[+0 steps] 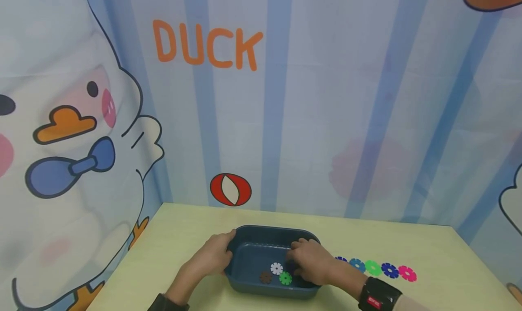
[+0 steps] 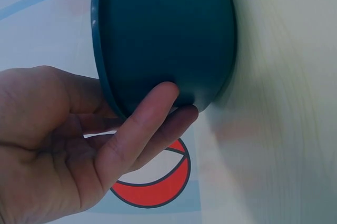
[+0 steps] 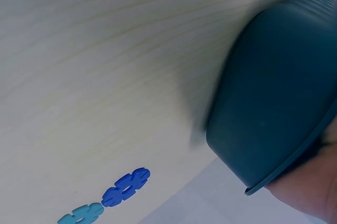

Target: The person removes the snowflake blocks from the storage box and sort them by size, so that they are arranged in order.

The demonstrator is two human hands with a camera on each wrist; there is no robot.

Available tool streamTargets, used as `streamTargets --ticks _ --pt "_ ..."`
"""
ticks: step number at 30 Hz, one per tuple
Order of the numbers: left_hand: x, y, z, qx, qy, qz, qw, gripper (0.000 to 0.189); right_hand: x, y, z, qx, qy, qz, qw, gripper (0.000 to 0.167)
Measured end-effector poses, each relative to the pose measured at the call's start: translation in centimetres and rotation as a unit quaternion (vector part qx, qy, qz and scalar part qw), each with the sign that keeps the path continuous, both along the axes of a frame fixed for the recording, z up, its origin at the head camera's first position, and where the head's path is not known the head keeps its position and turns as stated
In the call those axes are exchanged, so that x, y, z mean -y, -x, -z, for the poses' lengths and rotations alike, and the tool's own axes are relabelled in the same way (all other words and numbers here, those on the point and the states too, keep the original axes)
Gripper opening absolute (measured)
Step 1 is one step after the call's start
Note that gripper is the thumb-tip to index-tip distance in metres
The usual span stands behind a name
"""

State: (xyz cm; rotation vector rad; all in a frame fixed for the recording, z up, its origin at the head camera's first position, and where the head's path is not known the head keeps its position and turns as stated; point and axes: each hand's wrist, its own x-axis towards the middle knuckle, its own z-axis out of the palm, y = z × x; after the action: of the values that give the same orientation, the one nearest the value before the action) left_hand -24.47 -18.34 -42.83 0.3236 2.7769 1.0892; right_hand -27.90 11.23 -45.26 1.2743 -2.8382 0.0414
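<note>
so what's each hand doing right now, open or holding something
Left hand: holding the blue basin at its left end.
Right hand: inside the basin; whether it grips anything cannot be told.

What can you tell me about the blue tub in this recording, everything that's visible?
The tub is dark blue, greener in the wrist views, smooth and plastic-looking: an oblong with rounded corners, a thin rim and a wide opening. It stands upright on the pale table. The left hand holds its left end, fingers against the outer wall; the right hand reaches inside. White, brown and green notched discs lie inside; the right hand hides part of the floor.
</note>
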Motion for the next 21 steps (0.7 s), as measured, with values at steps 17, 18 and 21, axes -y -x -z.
streamTargets --ticks 17,18,21 --pt "-0.02 -0.02 -0.16 0.001 0.003 -0.002 1.0000 0.063 0.43 0.22 0.00 0.014 -0.015 0.025 0.9995 0.021" --pt "-0.03 0.00 -0.15 0.000 0.004 -0.002 1.0000 0.063 0.46 0.21 -0.02 0.012 -0.015 0.028 0.9994 0.021" --pt "-0.07 0.13 0.17 0.002 0.003 -0.002 1.0000 0.062 0.34 0.09 0.03 0.004 -0.009 0.026 0.9996 0.024"
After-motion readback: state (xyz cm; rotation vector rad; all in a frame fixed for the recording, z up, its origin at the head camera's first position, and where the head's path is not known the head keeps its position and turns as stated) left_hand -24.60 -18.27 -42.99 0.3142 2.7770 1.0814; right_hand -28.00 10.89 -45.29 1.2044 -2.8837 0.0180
